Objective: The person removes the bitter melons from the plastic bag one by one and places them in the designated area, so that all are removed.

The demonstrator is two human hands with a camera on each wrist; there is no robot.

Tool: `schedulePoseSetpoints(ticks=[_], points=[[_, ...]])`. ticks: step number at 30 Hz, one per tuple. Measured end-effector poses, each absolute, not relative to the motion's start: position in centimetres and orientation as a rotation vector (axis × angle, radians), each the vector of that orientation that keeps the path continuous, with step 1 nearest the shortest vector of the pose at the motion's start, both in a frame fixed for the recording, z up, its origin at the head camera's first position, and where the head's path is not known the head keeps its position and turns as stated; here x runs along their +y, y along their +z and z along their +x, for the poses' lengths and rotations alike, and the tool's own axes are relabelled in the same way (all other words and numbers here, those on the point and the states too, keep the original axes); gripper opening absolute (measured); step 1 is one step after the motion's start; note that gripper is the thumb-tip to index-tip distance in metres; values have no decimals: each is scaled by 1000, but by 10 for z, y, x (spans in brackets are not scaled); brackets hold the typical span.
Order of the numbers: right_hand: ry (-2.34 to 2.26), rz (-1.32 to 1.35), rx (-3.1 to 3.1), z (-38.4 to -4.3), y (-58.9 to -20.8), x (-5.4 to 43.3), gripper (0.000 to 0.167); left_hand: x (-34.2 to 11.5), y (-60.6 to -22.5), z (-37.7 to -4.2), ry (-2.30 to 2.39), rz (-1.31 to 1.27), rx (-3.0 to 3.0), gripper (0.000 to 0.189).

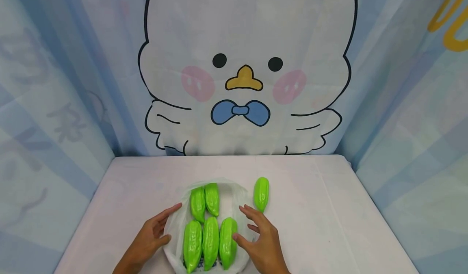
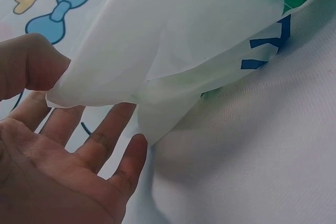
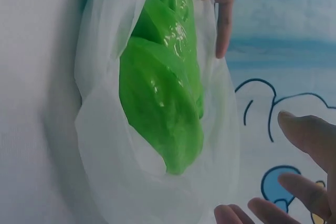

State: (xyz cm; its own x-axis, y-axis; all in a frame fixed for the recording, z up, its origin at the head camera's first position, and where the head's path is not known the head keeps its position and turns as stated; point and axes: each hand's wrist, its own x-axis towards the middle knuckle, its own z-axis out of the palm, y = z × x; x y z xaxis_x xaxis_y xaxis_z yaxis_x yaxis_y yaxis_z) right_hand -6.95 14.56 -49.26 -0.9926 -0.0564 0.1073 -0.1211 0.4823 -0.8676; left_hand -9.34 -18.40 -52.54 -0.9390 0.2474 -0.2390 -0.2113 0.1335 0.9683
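A white plastic bag (image 1: 243, 197) lies with its mouth spread wide on the table. Inside are several glossy green, ribbed vegetables (image 1: 210, 243) with pointed ends, resembling bitter melons, two behind and the others in a front row. My left hand (image 1: 150, 235) is at the bag's left side, its fingers extended along the plastic; the left wrist view shows the bag's edge (image 2: 100, 90) over the fingertips. Over the bag's right rim, my right hand (image 1: 261, 237) has its fingers and thumb spread, the thumb tip close to the rightmost vegetable (image 1: 228, 241). It holds nothing.
One more green vegetable (image 1: 261, 193) lies outside the bag, behind my right hand. The white-covered table (image 1: 329, 213) has curtains (image 1: 44, 103) at both sides and a backdrop (image 1: 248, 30) with a cartoon bird behind it.
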Motion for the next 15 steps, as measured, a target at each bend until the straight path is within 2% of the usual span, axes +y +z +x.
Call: schedulePoseSetpoints(ticks=[9,15], points=[[1603,282,-2716,-63,-500,135,65,-185,-525,-93,1869,35,2075,87],[1532,397,-2785,-61,-507,130,67,-185,-526,-93,1872,44,2064,87]])
